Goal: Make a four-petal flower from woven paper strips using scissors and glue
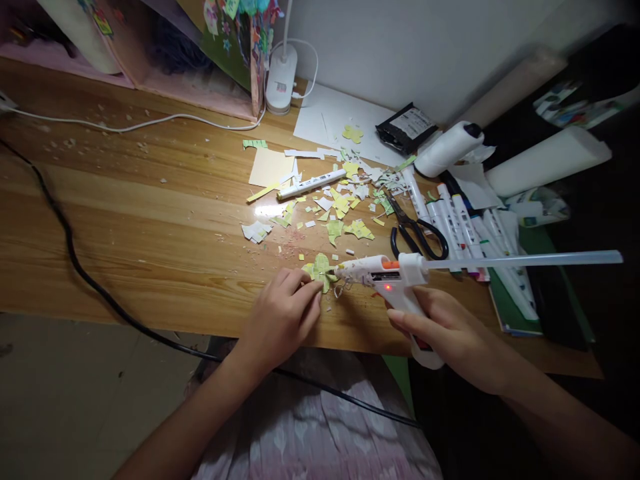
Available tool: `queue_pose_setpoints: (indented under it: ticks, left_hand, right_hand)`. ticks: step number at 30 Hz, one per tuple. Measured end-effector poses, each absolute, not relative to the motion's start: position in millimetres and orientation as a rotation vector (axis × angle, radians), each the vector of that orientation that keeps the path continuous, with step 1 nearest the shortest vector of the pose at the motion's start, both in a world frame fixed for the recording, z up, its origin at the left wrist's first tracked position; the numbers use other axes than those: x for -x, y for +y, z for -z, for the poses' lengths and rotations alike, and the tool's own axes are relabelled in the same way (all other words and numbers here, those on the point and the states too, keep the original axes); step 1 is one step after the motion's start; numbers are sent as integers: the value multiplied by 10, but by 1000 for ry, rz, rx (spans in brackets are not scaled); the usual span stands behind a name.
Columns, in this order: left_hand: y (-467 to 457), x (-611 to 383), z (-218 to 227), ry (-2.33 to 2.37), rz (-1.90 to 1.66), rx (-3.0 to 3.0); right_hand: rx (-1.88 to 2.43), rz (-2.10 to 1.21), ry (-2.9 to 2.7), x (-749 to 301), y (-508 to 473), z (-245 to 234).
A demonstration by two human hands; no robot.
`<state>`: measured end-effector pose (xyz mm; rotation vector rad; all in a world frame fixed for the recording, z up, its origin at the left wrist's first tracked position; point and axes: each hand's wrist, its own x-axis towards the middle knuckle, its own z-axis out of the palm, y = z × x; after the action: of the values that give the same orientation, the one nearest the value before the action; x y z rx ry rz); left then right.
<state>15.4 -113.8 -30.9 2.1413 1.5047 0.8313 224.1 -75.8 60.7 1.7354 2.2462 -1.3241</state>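
My right hand point(450, 333) is wrapped round the grip of a white hot glue gun point(395, 277) with an orange trigger and a small red light. A long clear glue stick point(525, 260) sticks out of its back to the right. The nozzle points left at a green paper cut-out point(320, 269) lying on the wooden desk point(150, 220). My left hand point(283, 317) pinches the near edge of that cut-out with its fingertips, holding it down on the desk.
Paper scraps point(340, 207), a white marker point(313, 183), black scissors point(417, 230), a row of markers point(460, 227) and white rolls point(447, 148) lie behind. A lamp base point(281, 80) stands at the back. A black cable point(75, 260) crosses the desk's left.
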Motion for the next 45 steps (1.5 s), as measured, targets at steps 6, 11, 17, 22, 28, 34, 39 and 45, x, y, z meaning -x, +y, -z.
queue_pose_setpoints:
  ticks: [6, 11, 17, 22, 28, 34, 39, 45]
  left_hand:
    - [-1129, -155, 305, 1515, -819, -2151]
    - [-1133, -159, 304, 1517, -809, -2163]
    - [-1135, -162, 297, 1531, -781, -2188]
    - [-1133, -165, 309, 1544, -778, -2230]
    - [-1137, -163, 322, 1537, -813, -2231]
    - [-1141, -153, 339, 1522, -823, -2213]
    - [-1231, -108, 193, 1454, -1084, -2031]
    - [-1451, -88, -109, 1549, -1148, -1962]
  right_hand:
    - [-1690, 1296, 2269, -2248, -744, -615]
    - [-1618, 1159, 2374, -2204, -706, -654]
    - [-1455, 1004, 2405, -2036, -612, -811]
    - [-1341, 747, 2466, -1897, -512, -918]
    - [-1468, 821, 2442, -1923, -449, -1083]
    - [-1844, 1398, 2337, -2193, -475, -942]
    - [-2097, 1809, 2463, -2170, -616, -623]
    - [-1561, 2269, 2524, -1675, -765, -328]
